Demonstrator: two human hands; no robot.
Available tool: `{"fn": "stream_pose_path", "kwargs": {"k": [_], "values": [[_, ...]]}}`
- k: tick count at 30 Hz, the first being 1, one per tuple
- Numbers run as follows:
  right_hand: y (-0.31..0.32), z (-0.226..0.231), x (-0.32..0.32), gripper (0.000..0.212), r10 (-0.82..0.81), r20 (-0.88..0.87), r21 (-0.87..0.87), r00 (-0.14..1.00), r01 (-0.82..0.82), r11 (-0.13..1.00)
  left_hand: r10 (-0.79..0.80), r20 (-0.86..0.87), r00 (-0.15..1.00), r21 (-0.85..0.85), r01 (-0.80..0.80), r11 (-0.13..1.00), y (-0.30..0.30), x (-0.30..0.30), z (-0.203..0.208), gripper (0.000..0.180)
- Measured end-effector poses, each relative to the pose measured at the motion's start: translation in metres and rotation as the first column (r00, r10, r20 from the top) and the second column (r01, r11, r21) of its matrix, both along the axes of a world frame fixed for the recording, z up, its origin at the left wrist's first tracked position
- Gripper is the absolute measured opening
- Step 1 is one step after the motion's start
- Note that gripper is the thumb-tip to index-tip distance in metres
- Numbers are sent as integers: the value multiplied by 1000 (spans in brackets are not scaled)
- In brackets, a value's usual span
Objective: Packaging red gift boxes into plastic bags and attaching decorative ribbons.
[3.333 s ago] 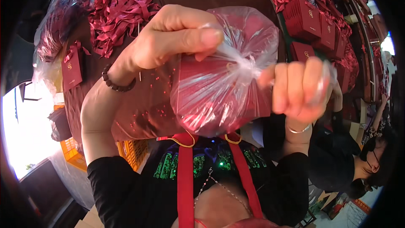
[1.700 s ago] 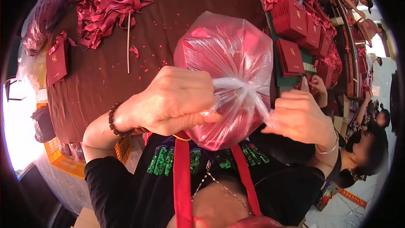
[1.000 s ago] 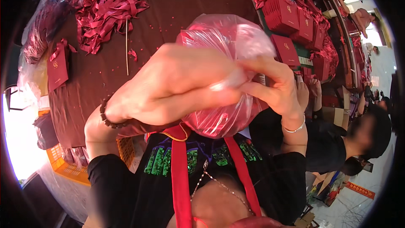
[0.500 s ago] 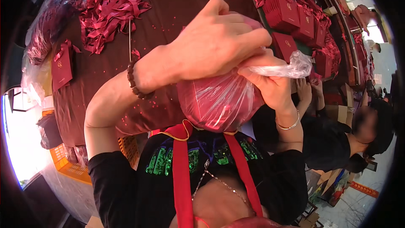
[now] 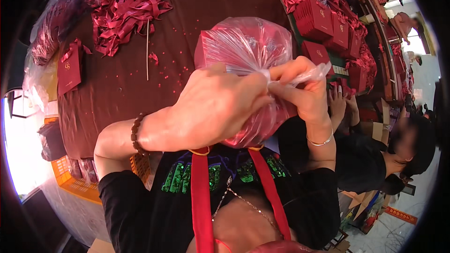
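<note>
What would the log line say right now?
left hand: closed on bag, at neck | right hand: pinching twisted end | bag: see-through, bunched | ribbons: heaped on cloth

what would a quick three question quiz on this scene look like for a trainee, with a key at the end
1. Open question: What are the left hand and the right hand both pinching?
2. True or false: The heap of red ribbons on the brown cloth lies to the left of the two hands.
3. Multiple choice: What is worn on the left wrist?
A) a wristwatch
B) a dark beaded bracelet
C) a rubber glove

Key:
1. The gathered neck of a clear plastic bag.
2. True.
3. B.
</note>
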State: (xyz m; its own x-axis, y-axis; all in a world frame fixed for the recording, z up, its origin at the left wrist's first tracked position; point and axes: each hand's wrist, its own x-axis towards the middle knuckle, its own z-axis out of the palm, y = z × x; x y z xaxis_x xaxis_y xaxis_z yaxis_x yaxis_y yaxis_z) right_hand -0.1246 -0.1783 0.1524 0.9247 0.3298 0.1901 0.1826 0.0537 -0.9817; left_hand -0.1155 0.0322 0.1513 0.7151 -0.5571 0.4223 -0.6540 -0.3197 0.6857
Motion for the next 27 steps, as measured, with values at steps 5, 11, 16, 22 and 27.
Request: {"fn": "stream_pose_path", "kwargs": {"k": [5,11,16,22,27], "values": [[-7,1,1,11,-97,38,-167,995,103,981,-4,275,961,70,-16,997,6,22,14,15],[-5,9,1,13,-49,189,-365,981,117,924,-116,343,932,33,112,993,-13,47,-9,16],[0,22,8,17,91,597,-555,797,328,764,-173,297,939,47,167,985,-17,50,-8,11],[10,1,16,28,63,876,-368,478,578,728,-242,245,939,24,244,970,-7,57,-9,13],[6,-5,15,30,-18,902,-286,432,627,724,-228,-416,880,-264,123,957,-4,57,11,19]]}}
